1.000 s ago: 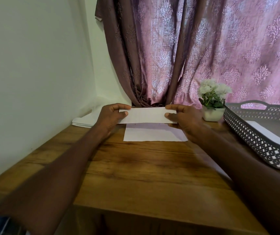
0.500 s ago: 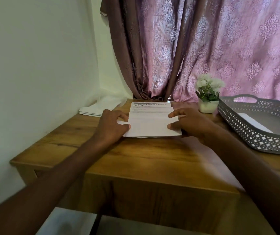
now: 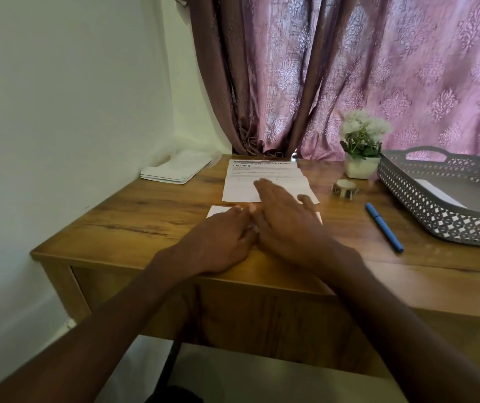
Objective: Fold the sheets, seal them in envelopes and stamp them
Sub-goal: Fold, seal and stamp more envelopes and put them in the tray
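On the counter (image 3: pixel 134 228) we press both flat, open hands, left (image 3: pixel 218 242) and right (image 3: pixel 286 222), onto a folded sheet (image 3: pixel 215 211), gripping nothing, with the printed sheets (image 3: pixel 262 177) behind unfolded and the envelopes (image 3: pixel 174 171) apparently untouched, so sealing and stamping remain.

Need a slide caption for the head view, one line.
Both hands, left hand and right hand, press a folded sheet flat on the wooden desk, printed sheet behind.
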Motion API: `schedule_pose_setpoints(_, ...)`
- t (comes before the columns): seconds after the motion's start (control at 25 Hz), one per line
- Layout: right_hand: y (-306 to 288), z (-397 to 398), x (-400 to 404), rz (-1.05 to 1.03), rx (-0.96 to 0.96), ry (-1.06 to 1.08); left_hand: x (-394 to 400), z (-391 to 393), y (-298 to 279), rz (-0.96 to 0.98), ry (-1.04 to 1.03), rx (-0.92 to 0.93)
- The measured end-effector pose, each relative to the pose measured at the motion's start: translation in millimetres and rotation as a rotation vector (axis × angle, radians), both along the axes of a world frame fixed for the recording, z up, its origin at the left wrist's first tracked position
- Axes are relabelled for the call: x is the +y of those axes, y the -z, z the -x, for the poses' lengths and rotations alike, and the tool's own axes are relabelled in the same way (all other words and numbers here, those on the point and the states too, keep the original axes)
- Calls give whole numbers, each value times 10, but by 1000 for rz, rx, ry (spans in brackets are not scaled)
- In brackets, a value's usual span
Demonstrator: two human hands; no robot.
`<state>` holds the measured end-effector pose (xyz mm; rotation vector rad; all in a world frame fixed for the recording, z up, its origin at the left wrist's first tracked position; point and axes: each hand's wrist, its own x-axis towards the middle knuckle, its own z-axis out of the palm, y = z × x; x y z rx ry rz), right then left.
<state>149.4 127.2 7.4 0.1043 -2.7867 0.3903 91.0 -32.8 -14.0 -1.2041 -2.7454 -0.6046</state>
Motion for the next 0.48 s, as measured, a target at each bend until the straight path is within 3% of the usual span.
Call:
schedule_pose_setpoints(0.08, 74, 92, -80, 30, -238, 27, 10, 11, 5, 38, -3, 8)
schedule_pose_setpoints(0.16, 115, 105, -18, 24, -360, 52, 25, -1, -22, 145, -44, 5)
schedule_pose_setpoints(0.32, 111, -51, 189, -87, -397, 82, 58, -50, -72, 316, -106, 10)
schedule_pose_setpoints(0.48, 90, -208, 438, -119, -420, 172, -40, -76, -64, 337, -277, -55)
